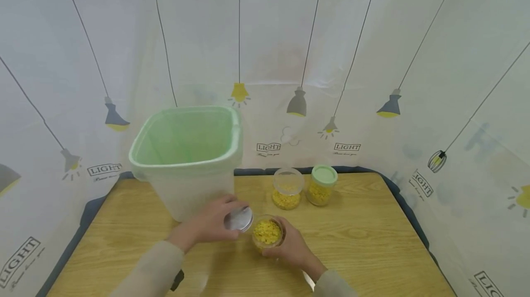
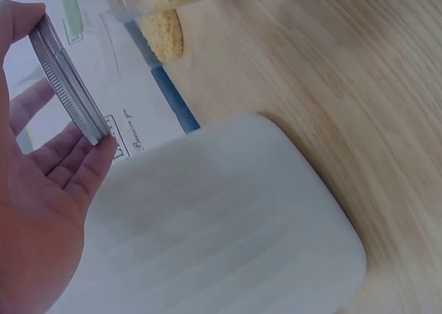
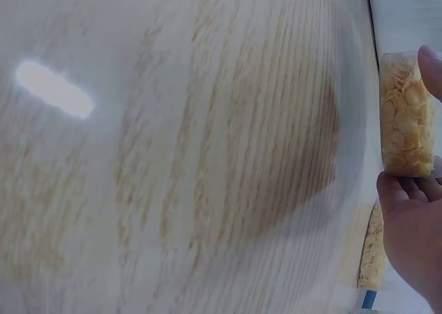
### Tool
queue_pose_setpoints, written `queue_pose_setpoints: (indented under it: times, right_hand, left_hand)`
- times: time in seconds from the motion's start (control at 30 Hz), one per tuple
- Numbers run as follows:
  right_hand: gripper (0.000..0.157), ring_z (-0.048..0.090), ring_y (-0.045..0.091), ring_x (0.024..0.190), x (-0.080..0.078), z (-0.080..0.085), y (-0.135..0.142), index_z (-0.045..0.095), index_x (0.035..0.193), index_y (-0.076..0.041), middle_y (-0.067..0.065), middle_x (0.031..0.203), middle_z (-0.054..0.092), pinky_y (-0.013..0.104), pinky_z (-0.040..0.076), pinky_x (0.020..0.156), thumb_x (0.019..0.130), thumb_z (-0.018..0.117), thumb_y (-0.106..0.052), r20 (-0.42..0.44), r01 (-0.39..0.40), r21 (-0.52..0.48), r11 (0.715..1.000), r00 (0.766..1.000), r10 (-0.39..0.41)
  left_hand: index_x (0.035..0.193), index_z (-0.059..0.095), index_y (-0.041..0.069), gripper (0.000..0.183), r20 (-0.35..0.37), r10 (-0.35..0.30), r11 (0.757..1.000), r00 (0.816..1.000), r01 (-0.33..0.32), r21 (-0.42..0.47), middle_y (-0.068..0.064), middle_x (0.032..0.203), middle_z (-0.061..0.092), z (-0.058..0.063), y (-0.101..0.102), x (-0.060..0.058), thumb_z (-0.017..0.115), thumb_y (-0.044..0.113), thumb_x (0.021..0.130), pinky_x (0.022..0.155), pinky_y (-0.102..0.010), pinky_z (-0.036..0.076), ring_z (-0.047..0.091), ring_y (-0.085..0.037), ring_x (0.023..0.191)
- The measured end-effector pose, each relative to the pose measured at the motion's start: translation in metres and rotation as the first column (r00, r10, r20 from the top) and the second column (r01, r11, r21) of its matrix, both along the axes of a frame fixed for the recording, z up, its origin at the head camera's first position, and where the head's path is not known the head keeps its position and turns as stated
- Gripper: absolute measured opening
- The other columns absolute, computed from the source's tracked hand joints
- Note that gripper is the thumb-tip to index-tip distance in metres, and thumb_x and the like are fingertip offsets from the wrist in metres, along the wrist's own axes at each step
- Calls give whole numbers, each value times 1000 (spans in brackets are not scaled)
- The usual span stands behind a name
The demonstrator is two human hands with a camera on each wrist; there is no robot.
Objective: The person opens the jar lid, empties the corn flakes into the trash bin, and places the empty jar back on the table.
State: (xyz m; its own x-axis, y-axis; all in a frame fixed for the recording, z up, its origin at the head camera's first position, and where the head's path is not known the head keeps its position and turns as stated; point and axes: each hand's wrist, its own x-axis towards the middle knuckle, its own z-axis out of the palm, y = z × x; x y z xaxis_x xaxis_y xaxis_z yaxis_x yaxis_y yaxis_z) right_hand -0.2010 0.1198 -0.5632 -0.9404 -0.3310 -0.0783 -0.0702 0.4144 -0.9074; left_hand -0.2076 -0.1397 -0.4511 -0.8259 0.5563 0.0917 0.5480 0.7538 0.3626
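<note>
My left hand point(image 1: 215, 221) pinches a silver screw lid point(image 1: 239, 219) by its rim, thumb on one side and fingertips on the other; its ridged edge shows in the left wrist view. Just right of the lid, my right hand point(image 1: 291, 246) grips a clear jar point(image 3: 407, 114) filled with yellow flakes point(image 1: 267, 232). The jar's mouth is uncovered, and the lid is held apart from it. Whether the jar touches the table cannot be told.
A tall white bin with a green rim point(image 1: 186, 166) stands at the back left, close behind my left hand. Behind the jar are a clear-topped jar of yellow flakes point(image 1: 286, 199) and a green-lidded one point(image 1: 324, 175). A patterned cloth point(image 1: 273, 58) hangs behind the wooden table point(image 1: 364, 242).
</note>
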Motion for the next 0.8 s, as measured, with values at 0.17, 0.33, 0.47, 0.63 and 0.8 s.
queue_pose_setpoints:
  times: [0.17, 0.33, 0.47, 0.63, 0.8]
  right_hand:
    - [94, 48, 28, 133, 0, 1, 1, 41, 144, -15, 5, 142, 52, 56, 34, 115, 65, 90, -32, 0, 1, -5, 1000, 1000, -1]
    - [96, 45, 30, 135, 0, 1, 2, 40, 145, -15, 6, 145, 49, 57, 32, 115, 66, 90, -32, 14, 3, -6, 1000, 1000, -3]
    - [97, 44, 30, 137, -1, 0, 2, 39, 146, -15, 7, 147, 48, 57, 32, 116, 66, 90, -33, 30, 6, 0, 1000, 1000, -6]
    - [98, 44, 31, 137, -1, 0, 3, 39, 146, -14, 8, 147, 48, 58, 32, 115, 65, 90, -35, 33, 8, 8, 1000, 999, -8]
    - [97, 44, 30, 136, -2, -2, 2, 40, 145, -14, 8, 146, 48, 57, 33, 115, 65, 90, -36, 28, 12, 19, 1000, 1000, -13]
  left_hand:
    - [137, 56, 26, 69, -28, 7, 1000, 1000, -8, -15, 0, 120, 59, -3, -14, 1, 74, 42, 72, 79, -29, 50, 54, -11, 98]
    - [139, 53, 29, 69, 10, 31, 999, 999, -30, -36, -3, 125, 58, -9, -28, 3, 74, 44, 74, 82, -35, 52, 55, -16, 105]
    - [139, 52, 30, 69, 27, 38, 999, 999, -37, -33, -9, 131, 57, -14, -38, 6, 73, 47, 76, 87, -43, 54, 57, -23, 111]
    - [138, 54, 29, 65, 22, 47, 999, 999, -46, -22, -8, 124, 59, -22, -51, 9, 72, 50, 79, 82, -40, 54, 57, -20, 104]
    - [134, 57, 25, 64, 65, 58, 998, 996, -60, 16, -10, 123, 59, -30, -64, 10, 74, 50, 78, 76, -38, 52, 56, -22, 101]
